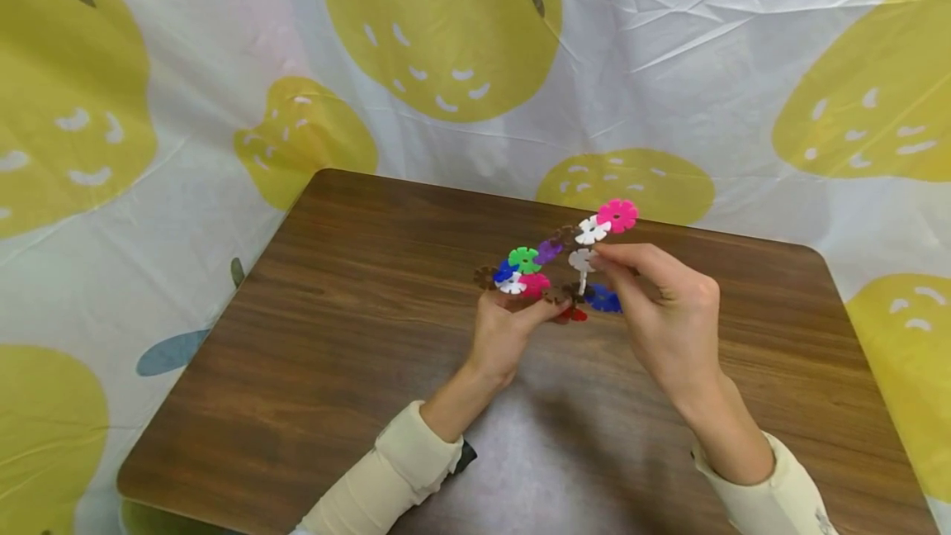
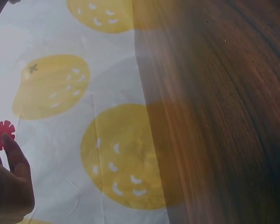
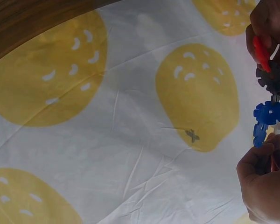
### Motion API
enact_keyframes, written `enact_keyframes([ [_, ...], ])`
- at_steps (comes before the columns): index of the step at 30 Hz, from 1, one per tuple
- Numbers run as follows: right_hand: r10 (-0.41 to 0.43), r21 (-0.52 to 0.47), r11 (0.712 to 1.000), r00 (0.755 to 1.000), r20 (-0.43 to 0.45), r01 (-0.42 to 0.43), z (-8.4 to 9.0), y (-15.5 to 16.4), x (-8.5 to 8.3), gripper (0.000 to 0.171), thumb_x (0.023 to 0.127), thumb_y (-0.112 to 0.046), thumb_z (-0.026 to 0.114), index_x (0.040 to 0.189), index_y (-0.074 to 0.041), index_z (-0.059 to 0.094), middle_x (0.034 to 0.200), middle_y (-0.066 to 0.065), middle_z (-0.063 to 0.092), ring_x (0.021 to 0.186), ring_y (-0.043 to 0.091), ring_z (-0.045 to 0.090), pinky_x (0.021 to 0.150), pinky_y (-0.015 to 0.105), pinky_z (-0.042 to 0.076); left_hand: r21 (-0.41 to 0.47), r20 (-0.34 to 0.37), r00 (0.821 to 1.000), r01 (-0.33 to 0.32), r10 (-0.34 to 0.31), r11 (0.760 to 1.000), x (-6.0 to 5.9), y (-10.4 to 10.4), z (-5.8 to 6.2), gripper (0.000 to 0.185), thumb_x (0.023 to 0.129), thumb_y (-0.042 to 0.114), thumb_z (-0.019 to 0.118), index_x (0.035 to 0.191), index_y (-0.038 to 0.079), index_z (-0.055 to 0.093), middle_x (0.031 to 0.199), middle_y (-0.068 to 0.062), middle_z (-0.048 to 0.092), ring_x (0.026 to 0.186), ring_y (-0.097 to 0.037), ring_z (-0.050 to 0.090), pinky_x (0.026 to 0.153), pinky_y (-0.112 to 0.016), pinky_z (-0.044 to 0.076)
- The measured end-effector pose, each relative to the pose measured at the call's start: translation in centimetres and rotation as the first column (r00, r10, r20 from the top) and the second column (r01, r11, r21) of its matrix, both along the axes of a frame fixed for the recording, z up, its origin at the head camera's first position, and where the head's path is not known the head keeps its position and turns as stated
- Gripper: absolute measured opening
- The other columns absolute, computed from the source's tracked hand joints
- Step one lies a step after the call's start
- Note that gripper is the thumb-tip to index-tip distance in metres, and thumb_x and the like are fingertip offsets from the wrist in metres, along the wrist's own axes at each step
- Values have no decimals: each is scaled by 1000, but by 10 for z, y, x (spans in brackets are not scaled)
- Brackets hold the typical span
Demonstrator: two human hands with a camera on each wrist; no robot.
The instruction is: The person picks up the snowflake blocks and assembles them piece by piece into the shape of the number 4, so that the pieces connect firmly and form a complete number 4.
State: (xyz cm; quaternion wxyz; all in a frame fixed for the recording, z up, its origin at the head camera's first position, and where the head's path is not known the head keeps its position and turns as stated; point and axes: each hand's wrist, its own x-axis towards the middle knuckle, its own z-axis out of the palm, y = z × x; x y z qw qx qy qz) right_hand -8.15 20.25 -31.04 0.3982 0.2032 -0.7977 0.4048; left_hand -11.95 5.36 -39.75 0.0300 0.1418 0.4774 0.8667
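Nearest the camera, two cream sleeves (image 1: 401,456) are seen over a brown wooden table (image 1: 312,337). Just beyond them, a chain of small plastic snowflake discs (image 1: 553,262) is held above the middle of the table, clear of its surface. The lower end is pinched by the left hand (image 1: 505,329), thumb and fingers curled round the pink and brown discs, while a white disc (image 1: 582,259) in the middle is gripped between the closed fingertips of the right hand (image 1: 661,304). The chain is judged light and stiff in each piece but weak at the slotted joints (it would likely bend or pop apart if pulled); it is best held at the disc faces close to a joint. Farther off, a white cloth printed with yellow fruit (image 1: 446,23) is hung behind the table.
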Motion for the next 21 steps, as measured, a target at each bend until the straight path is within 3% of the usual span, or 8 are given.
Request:
enact_keyframes([
  [7,-44,45,998,999,-25,45,-2,-1,1,15,86,9,76,96,-1,81,91,11,80,92,-15,64,81,3,49,25,-5,1000,-7,7,1000,2,1,-2,34,85,-12,69,101,18,70,88,10,77,79,-7,74,77,-27,63],
  [15,-63,85,994,996,-59,68,-6,-2,2,14,86,7,77,96,-2,80,90,9,80,85,-11,63,77,3,46,31,28,1000,-9,8,999,3,3,-4,32,84,-14,68,103,12,70,87,9,77,78,-8,74,76,-27,64],
  [21,-63,109,992,996,-59,69,-6,1,3,16,86,8,77,98,-1,80,90,10,80,79,-9,61,73,3,45,36,33,999,-20,19,999,5,4,-4,37,83,-14,69,112,9,71,93,11,78,89,-6,73,80,-26,63],
])
